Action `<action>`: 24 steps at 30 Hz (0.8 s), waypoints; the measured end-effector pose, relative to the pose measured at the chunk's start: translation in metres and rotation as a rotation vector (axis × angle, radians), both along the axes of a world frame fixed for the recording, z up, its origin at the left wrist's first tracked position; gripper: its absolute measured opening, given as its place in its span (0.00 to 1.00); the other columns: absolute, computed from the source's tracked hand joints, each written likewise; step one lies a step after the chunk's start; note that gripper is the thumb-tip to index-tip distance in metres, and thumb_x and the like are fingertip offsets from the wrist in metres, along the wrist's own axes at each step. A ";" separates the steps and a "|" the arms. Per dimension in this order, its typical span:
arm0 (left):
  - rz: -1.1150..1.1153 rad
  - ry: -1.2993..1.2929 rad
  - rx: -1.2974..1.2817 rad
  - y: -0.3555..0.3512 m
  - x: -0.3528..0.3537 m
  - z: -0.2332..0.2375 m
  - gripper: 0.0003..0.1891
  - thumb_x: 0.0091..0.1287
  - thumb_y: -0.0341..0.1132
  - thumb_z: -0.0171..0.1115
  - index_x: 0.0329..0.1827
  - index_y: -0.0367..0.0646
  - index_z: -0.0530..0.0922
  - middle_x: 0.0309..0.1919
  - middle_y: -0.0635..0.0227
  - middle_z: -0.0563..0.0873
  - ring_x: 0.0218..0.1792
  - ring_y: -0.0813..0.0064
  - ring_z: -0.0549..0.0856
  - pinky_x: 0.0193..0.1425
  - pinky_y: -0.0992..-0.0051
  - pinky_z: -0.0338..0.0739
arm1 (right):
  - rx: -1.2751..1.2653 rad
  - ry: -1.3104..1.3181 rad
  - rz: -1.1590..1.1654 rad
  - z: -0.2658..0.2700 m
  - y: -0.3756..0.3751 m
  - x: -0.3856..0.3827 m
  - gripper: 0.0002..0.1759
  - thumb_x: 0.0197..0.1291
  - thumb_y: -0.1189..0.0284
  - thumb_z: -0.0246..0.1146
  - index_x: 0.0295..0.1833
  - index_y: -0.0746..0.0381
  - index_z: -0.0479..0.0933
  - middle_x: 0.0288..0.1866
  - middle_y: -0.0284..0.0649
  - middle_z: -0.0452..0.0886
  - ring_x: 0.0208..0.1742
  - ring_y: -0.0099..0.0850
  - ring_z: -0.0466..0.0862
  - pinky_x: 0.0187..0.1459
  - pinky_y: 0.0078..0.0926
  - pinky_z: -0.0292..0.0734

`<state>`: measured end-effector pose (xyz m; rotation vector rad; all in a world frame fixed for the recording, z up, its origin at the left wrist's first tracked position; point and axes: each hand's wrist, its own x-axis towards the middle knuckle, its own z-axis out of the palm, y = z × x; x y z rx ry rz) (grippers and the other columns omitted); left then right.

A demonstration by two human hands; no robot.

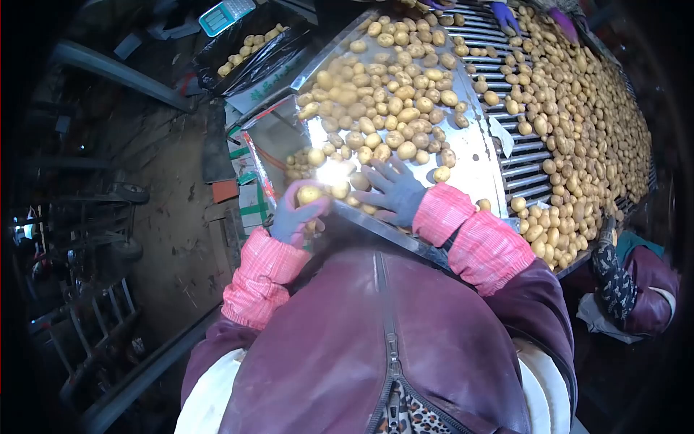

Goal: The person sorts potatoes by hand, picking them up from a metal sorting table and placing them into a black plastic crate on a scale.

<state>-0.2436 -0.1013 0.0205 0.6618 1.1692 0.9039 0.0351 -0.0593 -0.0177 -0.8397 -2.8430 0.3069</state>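
Maroon zip jacket point(376, 340) nearest, pink knitted cuffs just beyond. Left hand point(291, 215), purple-gloved, closed round small yellow potato point(309, 194) at lower edge of shiny metal chute point(473, 163). Right hand point(394, 189) open, fingers spread flat on loose potato pile point(390, 94). My judgement: grip light, right palm low, so nothing rolls off edge. Grey roller conveyor point(524, 155) alongside, loaded.

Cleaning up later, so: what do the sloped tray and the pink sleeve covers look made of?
Tray: likely bare sheet metal, perhaps steel; silvery, with glare beside the potato in the left hand. Sleeve covers: apparently woven fabric, matte pink, gathered at the cuffs.
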 end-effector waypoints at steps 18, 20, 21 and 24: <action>0.165 -0.077 -0.093 -0.034 -0.030 0.003 0.16 0.63 0.31 0.70 0.53 0.45 0.77 0.34 0.69 0.81 0.30 0.77 0.83 0.26 0.76 0.77 | 0.181 -0.238 -0.835 0.000 0.152 0.038 0.33 0.64 0.47 0.57 0.72 0.46 0.66 0.70 0.45 0.67 0.72 0.46 0.65 0.65 0.58 0.61; 0.158 -0.064 -0.093 -0.033 -0.029 0.003 0.16 0.63 0.31 0.70 0.52 0.45 0.77 0.34 0.69 0.81 0.29 0.77 0.83 0.27 0.76 0.77 | -0.091 -0.486 -0.923 0.027 0.142 0.031 0.34 0.66 0.47 0.53 0.76 0.43 0.62 0.75 0.46 0.62 0.76 0.44 0.62 0.70 0.58 0.55; 0.150 -0.064 -0.087 -0.032 -0.028 0.004 0.16 0.63 0.31 0.70 0.52 0.46 0.77 0.34 0.69 0.81 0.30 0.77 0.83 0.27 0.76 0.77 | -0.042 -0.478 -0.899 0.023 0.136 0.026 0.34 0.67 0.46 0.53 0.76 0.43 0.61 0.76 0.45 0.62 0.76 0.46 0.62 0.71 0.59 0.54; 0.123 -0.071 -0.072 -0.026 -0.024 0.006 0.16 0.63 0.32 0.70 0.53 0.46 0.77 0.35 0.69 0.81 0.31 0.77 0.83 0.27 0.76 0.77 | 0.010 -0.479 -0.814 0.008 0.116 0.017 0.36 0.68 0.42 0.50 0.78 0.43 0.57 0.77 0.47 0.60 0.74 0.59 0.60 0.70 0.67 0.50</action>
